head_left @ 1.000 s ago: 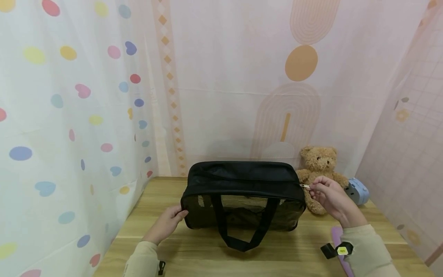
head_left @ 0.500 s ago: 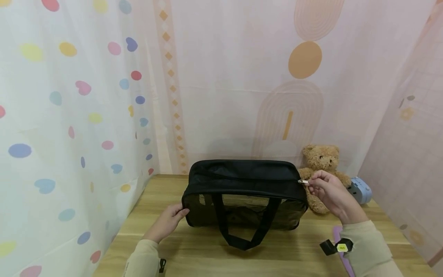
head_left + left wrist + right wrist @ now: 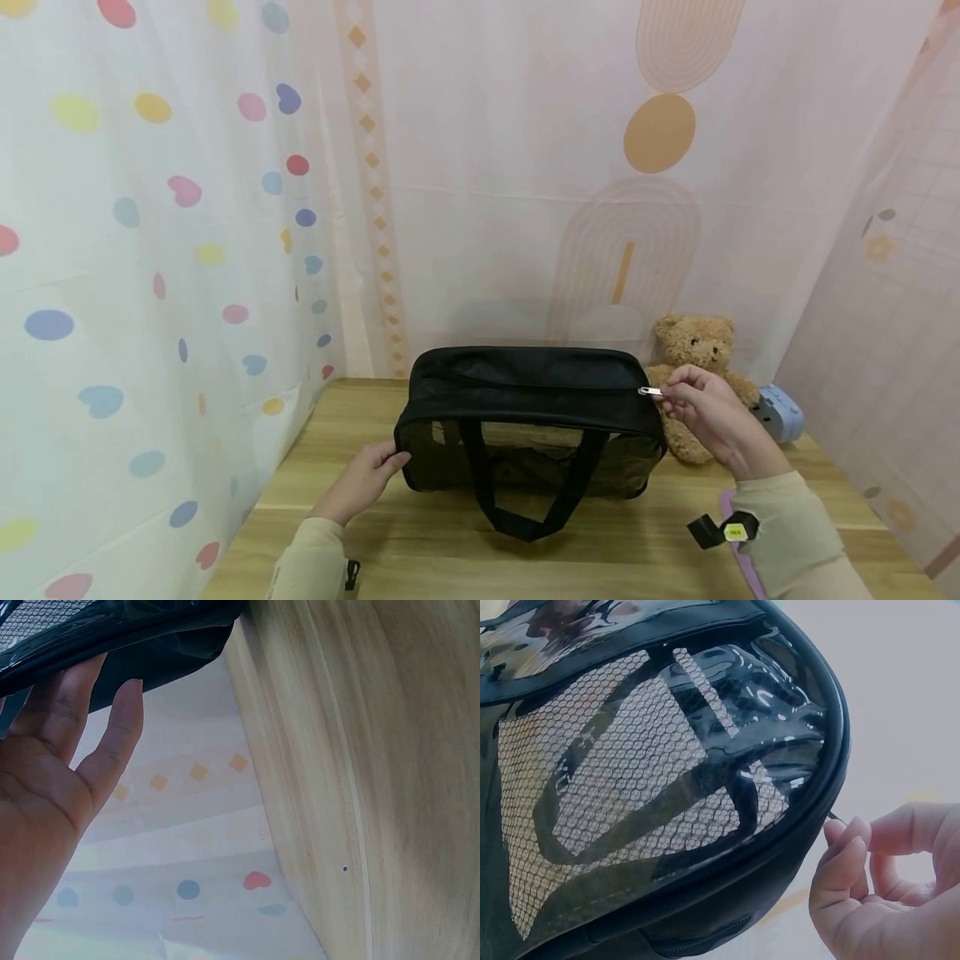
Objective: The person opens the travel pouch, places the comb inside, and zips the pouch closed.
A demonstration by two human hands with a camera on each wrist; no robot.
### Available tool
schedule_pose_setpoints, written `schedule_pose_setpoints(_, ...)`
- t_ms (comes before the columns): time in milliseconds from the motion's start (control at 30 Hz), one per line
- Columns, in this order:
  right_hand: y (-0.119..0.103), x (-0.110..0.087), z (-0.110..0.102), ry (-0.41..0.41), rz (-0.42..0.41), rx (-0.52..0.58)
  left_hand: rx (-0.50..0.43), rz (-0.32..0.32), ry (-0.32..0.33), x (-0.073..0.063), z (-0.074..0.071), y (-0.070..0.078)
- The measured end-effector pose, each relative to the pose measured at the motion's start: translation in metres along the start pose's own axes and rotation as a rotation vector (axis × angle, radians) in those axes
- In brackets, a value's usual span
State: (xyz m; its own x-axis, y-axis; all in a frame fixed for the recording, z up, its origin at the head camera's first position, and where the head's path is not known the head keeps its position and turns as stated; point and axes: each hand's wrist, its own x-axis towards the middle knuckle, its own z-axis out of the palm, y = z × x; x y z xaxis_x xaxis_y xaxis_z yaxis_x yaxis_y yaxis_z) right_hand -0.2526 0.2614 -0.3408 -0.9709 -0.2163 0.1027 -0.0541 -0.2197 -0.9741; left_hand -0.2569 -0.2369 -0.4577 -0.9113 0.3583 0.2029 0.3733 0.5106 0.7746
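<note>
A black zippered bag with a see-through front panel and mesh stands on the wooden table, its strap handle hanging forward. At the bag's left end my left hand grips the lower corner, thumb in front and fingers behind. My right hand pinches the metal zipper pull at the right end of the top seam. In the right wrist view, thumb and finger meet beside the bag's edge, and mesh shows through the clear panel.
Behind my right hand sits a brown teddy bear. To its right stands a light blue box-like item. A purple strip lies under my right forearm. Patterned curtains enclose the wooden table at the back and sides.
My right hand has moved slightly left with the zipper pull, which now lies over the bag's top right edge. My left hand keeps its grip on the left corner.
</note>
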Motion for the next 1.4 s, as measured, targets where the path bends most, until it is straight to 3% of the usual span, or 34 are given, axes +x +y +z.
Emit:
schedule_pose_setpoints(533, -0.009, 0.003, 0.012, 0.018, 0.026, -0.1, -0.017, 0.0, -0.007, -0.001, 0.0, -0.002)
schedule_pose_setpoints(1400, -0.02, 0.011, 0.04, 0.008, 0.023, -0.377, -0.023, -0.004, -0.012, 0.001, -0.001, 0.0)
